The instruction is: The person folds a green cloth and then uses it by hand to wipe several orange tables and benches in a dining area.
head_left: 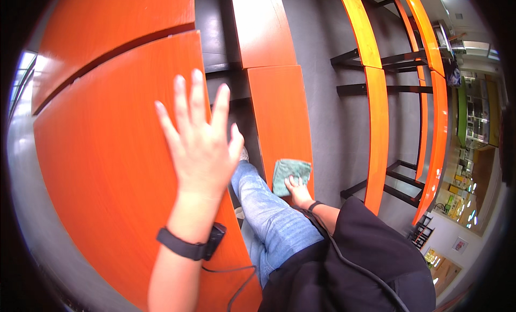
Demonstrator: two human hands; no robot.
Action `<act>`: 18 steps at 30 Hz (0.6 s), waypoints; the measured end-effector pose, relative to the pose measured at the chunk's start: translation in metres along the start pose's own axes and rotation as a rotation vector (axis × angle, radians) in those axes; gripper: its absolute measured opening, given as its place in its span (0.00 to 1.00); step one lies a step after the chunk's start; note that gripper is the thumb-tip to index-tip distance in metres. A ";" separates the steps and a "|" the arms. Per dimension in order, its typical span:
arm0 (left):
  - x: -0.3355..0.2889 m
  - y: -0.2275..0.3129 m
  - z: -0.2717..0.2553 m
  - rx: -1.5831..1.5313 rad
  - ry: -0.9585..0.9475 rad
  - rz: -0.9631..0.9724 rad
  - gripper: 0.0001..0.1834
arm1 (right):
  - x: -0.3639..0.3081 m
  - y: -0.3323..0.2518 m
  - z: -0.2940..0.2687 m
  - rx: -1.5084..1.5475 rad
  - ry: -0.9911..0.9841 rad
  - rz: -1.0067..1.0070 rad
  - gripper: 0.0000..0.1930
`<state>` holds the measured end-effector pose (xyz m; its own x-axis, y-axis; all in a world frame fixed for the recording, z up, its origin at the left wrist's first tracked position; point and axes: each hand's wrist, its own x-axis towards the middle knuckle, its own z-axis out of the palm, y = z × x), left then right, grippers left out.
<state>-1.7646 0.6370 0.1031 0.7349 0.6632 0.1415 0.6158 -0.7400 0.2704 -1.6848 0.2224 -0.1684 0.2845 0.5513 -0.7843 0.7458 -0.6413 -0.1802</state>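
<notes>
My left hand [203,137] is spread flat over the edge of the orange-red wooden table [107,167], fingers apart and nothing in it. A black band with a small dark device [213,241] circles that wrist. Lower and to the right, my right hand [299,190] presses on a folded green cloth [291,173]. This cloth lies on the orange bench [280,113] beside the table. The fingertips rest on top of the cloth; the thumb's grip is hard to make out.
A second orange table [115,24] adjoins beyond a narrow gap. More orange benches [376,108] on black legs stand to the right. My jeans-clad leg [269,204] is between table and bench. A dark cable [360,261] runs along my black shirt.
</notes>
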 end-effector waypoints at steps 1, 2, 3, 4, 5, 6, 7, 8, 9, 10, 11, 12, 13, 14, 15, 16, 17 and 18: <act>-0.026 0.002 0.002 0.019 -0.049 -0.025 0.33 | -0.017 -0.011 0.005 0.053 -0.098 0.008 0.31; -0.046 0.006 0.004 0.011 -0.037 -0.045 0.32 | -0.029 -0.005 0.024 0.087 -0.093 0.003 0.29; -0.060 0.010 0.006 0.003 -0.025 -0.060 0.32 | -0.032 0.008 0.053 0.125 -0.087 -0.001 0.29; -0.069 0.011 0.006 0.008 -0.018 -0.058 0.32 | -0.030 0.017 0.077 0.305 0.068 0.065 0.26; -0.076 0.009 0.009 -0.041 0.036 -0.063 0.30 | -0.026 0.020 0.073 0.311 0.073 0.058 0.26; -0.080 0.007 0.009 -0.096 0.085 -0.060 0.28 | -0.017 0.026 0.056 0.204 -0.032 -0.010 0.25; -0.081 0.008 0.009 -0.094 0.075 -0.045 0.28 | -0.012 0.026 0.034 0.103 -0.141 -0.074 0.23; -0.078 0.010 0.013 -0.087 0.073 -0.044 0.26 | -0.011 0.024 -0.003 0.130 -0.234 -0.098 0.24; -0.077 0.009 0.010 -0.068 0.076 -0.046 0.24 | -0.005 0.017 -0.048 0.157 -0.323 -0.138 0.25; -0.079 0.008 0.010 -0.082 0.099 -0.053 0.22 | 0.004 0.019 -0.078 0.293 -0.427 -0.059 0.23; -0.088 -0.002 0.013 -0.057 0.084 -0.063 0.22 | 0.000 -0.028 -0.144 0.304 -0.590 0.186 0.21; -0.078 0.010 0.011 -0.084 0.083 -0.042 0.22 | 0.027 0.013 -0.157 0.057 -0.476 0.074 0.20; -0.074 0.015 0.010 -0.091 0.073 -0.042 0.22 | 0.055 0.038 -0.172 0.047 -0.397 -0.008 0.19; -0.076 0.014 0.010 -0.082 0.058 -0.056 0.21 | 0.073 0.029 -0.205 -0.020 -0.319 -0.063 0.18; -0.074 0.015 0.010 -0.080 0.051 -0.051 0.21 | 0.089 0.020 -0.241 -0.088 -0.233 -0.108 0.17; -0.072 0.018 0.008 -0.075 0.048 -0.056 0.19 | 0.110 0.022 -0.271 -0.147 -0.072 -0.116 0.16; -0.073 0.018 0.007 -0.064 0.036 -0.069 0.18 | 0.123 0.012 -0.306 -0.117 0.023 -0.107 0.15; -0.073 0.019 0.006 -0.068 0.038 -0.074 0.15 | 0.141 0.008 -0.334 -0.038 0.091 -0.112 0.14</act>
<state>-1.8049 0.5737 0.0926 0.6763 0.7203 0.1542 0.6460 -0.6806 0.3456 -1.4382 0.4729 -0.0820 0.2502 0.6654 -0.7033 0.7978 -0.5532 -0.2396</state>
